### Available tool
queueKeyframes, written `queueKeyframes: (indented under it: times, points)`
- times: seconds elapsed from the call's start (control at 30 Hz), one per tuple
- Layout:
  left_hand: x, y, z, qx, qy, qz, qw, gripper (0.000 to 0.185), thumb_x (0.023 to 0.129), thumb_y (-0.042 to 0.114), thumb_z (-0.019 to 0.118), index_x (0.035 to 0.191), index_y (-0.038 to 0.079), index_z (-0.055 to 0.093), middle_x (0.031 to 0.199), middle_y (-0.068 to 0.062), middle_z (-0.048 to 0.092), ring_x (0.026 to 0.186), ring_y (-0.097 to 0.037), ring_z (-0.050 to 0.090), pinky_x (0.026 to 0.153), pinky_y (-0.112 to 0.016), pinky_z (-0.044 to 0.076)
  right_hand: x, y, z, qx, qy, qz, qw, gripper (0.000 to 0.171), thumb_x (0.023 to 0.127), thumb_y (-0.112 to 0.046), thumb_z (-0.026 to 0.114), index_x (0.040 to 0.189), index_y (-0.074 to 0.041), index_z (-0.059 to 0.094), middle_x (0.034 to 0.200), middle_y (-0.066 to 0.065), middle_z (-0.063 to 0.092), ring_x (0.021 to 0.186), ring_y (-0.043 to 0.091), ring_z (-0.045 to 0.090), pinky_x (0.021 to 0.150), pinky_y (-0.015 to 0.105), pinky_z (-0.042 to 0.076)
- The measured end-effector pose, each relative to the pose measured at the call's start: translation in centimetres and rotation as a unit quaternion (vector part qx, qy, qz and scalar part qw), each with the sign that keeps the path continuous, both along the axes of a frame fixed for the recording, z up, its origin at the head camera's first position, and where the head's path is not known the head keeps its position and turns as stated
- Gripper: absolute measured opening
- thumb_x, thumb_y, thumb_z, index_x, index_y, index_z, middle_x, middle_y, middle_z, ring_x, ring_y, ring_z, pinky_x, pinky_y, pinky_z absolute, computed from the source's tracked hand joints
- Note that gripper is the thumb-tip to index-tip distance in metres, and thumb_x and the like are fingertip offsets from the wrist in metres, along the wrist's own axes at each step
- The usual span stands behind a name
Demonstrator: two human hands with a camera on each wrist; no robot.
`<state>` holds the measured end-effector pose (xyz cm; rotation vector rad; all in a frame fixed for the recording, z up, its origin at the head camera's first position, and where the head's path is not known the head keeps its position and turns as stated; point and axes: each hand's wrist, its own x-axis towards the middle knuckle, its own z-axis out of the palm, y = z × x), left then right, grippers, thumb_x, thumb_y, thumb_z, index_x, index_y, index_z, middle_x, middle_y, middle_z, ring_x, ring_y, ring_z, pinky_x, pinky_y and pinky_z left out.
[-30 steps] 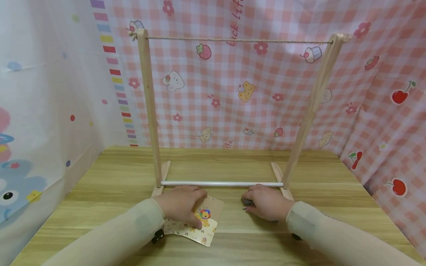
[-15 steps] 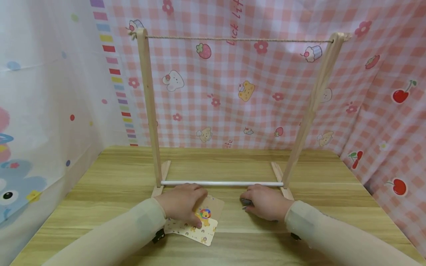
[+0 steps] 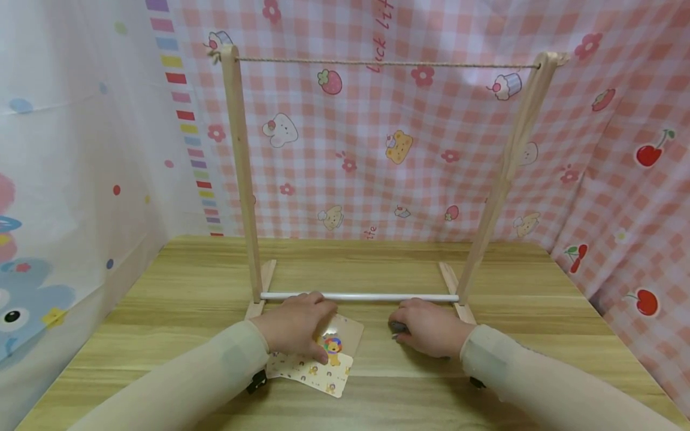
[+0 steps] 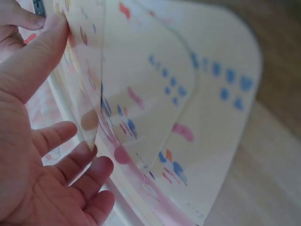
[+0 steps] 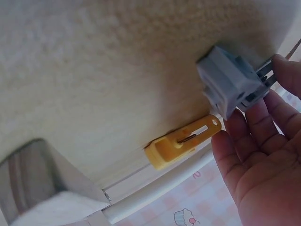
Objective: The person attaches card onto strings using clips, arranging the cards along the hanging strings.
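Observation:
My left hand (image 3: 302,326) lies on a small stack of picture cards (image 3: 329,365) on the wooden table (image 3: 178,287). In the left wrist view its thumb and fingers (image 4: 70,160) pinch the edge of the top lion card (image 4: 141,89), tilting it up off the card beneath (image 4: 221,117). My right hand (image 3: 426,328) rests just right of the cards and pinches a grey clothes peg (image 5: 228,84) at its fingertips. A yellow peg (image 5: 181,141) lies on the table beside the grey one; the head view hides it under the hand.
A wooden drying rack (image 3: 239,179) stands just behind both hands, with a string (image 3: 388,63) across the top and a white rod (image 3: 361,297) near the table. Patterned cloth walls (image 3: 620,179) close in the left, back and right sides.
The top card's edge has lifted slightly under my left hand, and a glare now shows on it. The right hand has barely moved.

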<state>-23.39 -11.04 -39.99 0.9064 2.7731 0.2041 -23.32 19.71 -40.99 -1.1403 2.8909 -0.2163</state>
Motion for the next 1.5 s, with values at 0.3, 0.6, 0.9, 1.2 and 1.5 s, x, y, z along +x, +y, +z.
queueKeyframes:
  times: [0.3,0.6,0.9,1.2,1.5]
  points:
    - [-0.3,0.3,-0.2,0.033,0.004,0.019,0.9992,0.092,0.082,0.054,0.088,0.155,0.012,0.051,0.132,-0.002,0.056,0.101,-0.013,0.058,0.092,-0.034,0.055,0.3,0.1,-0.3,-0.013,0.007,-0.009,1.000,0.021,0.096,-0.021,0.078,0.116,-0.015,0.070,0.099,-0.006,0.064,0.092,0.009,0.061,0.084,0.035,0.057]
    - [-0.7,0.3,-0.2,0.086,0.008,0.014,0.9962,0.069,0.089,0.039,0.084,0.144,0.004,0.061,0.124,-0.005,0.058,0.089,-0.008,0.057,0.083,-0.026,0.057,0.2,0.2,-0.6,-0.030,0.021,-0.007,0.999,0.021,0.097,-0.021,0.075,0.117,-0.014,0.072,0.103,-0.005,0.064,0.092,0.008,0.060,0.085,0.034,0.057]
    - [-0.9,0.1,-0.1,0.128,-0.037,0.041,0.9902,0.061,0.092,0.032,0.082,0.143,0.006,0.061,0.117,0.000,0.056,0.082,-0.009,0.056,0.072,-0.022,0.054,0.2,0.2,0.1,-0.056,0.006,-0.028,0.998,0.022,0.094,-0.015,0.075,0.115,-0.010,0.070,0.100,-0.003,0.067,0.091,0.011,0.061,0.082,0.034,0.057]
    - [-1.3,-0.3,0.1,0.150,-0.048,0.042,0.9866,0.046,0.099,0.031,0.076,0.139,0.012,0.064,0.109,0.004,0.058,0.085,-0.010,0.057,0.077,-0.028,0.055,0.2,0.0,0.8,-0.095,-0.031,-0.047,0.994,0.025,0.093,-0.006,0.075,0.117,-0.005,0.067,0.101,-0.001,0.071,0.090,0.009,0.064,0.078,0.031,0.058]
    - [-1.1,-0.2,0.9,0.237,-0.144,0.114,0.9540,0.031,0.100,0.023,0.075,0.130,0.018,0.067,0.119,-0.003,0.067,0.090,-0.017,0.067,0.064,-0.033,0.063,0.5,0.2,1.1,-0.121,-0.027,-0.067,0.990,0.028,0.094,-0.007,0.076,0.119,-0.009,0.064,0.113,0.000,0.070,0.109,0.018,0.066,0.091,0.041,0.059]
